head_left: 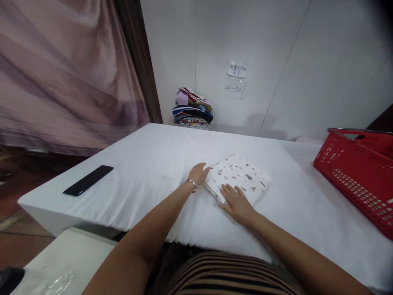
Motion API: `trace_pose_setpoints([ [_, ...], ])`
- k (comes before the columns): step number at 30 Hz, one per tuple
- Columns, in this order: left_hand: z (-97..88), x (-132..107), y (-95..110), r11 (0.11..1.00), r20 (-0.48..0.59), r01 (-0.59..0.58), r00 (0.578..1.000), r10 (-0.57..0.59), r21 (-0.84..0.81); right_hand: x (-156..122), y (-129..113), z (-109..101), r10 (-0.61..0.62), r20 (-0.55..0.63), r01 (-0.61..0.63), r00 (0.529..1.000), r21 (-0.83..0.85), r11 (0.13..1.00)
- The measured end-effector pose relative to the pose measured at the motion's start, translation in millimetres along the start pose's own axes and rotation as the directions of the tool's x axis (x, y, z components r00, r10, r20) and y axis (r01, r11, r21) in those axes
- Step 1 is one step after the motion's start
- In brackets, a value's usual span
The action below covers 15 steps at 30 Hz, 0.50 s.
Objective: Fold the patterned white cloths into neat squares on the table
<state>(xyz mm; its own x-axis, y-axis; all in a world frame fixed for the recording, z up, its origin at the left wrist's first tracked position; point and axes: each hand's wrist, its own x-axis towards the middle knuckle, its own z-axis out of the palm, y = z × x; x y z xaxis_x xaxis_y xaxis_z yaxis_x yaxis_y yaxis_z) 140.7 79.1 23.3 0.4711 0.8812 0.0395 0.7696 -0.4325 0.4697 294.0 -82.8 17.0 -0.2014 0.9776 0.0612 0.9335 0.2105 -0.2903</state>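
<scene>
Striped garment [227,274], brown and black, fills the bottom edge of the view at the person's waist; both bare forearms reach forward from it over the table [147,164].

Right hand [237,203]: released, palm down, fingers spread flat on the near edge of the folded cloth [242,176]. It grips nothing. The flat palm appears to pin the fold down.

Left hand [199,173]: also released, fingers loosely extended, their tips touching the cloth's left corner. A thin bracelet [192,182] sits at the wrist. Judged from the pose, this hand steadies or squares that corner rather than lifting it.

Folded cloth: white with small scattered motifs, lying flat and turned at an angle, right of the table's centre. A clear edge shows along its near side; whether that is a wrapper cannot be told.

Surroundings: a black phone [88,180] lies near the left edge, well apart from both hands. A red basket [356,172] stands at the right end, near the cloth but not touching it. A stack of folded clothes [192,107] rests against the far wall beneath paper notes [236,78]. A mauve curtain [67,73] hangs at the left.

Obstructions: nothing lies between the hands and the cloth.
</scene>
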Motion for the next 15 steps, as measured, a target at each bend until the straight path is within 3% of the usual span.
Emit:
trace_pose_setpoints([
  [4, 1.4, -1, -9, 0.999, 0.084, 0.045, 0.995, -0.047, 0.023, -8, -5, 8, -0.008, 0.017, 0.007, 1.0, 0.083, 0.997],
  [8, -0.3, 6, -8, 0.996, 0.134, 0.067, 0.988, -0.073, 0.053, -11, 33, 0, 0.115, -0.169, -0.094, 0.979, 0.129, 0.987],
  [10, -5.0, 12, -6, 0.995, 0.174, 0.075, 0.981, -0.085, 0.064, -13, 70, -8, 0.282, -0.33, -0.255, 0.901, 0.124, 0.959],
  [12, -10.5, 19, -3, 0.994, 0.222, 0.076, 0.971, -0.091, 0.075, -15, 111, -19, 0.456, -0.429, -0.435, 0.78, 0.153, 0.887],
  [13, -12.9, 22, -1, 0.994, 0.245, 0.076, 0.965, -0.093, 0.08, -16, 130, -25, 0.549, -0.424, -0.515, 0.72, 0.205, 0.833],
  [15, -16.2, 29, 3, 0.993, 0.282, 0.079, 0.954, -0.101, 0.088, -15, 158, -36, 0.711, -0.3, -0.617, 0.636, 0.356, 0.702],
])
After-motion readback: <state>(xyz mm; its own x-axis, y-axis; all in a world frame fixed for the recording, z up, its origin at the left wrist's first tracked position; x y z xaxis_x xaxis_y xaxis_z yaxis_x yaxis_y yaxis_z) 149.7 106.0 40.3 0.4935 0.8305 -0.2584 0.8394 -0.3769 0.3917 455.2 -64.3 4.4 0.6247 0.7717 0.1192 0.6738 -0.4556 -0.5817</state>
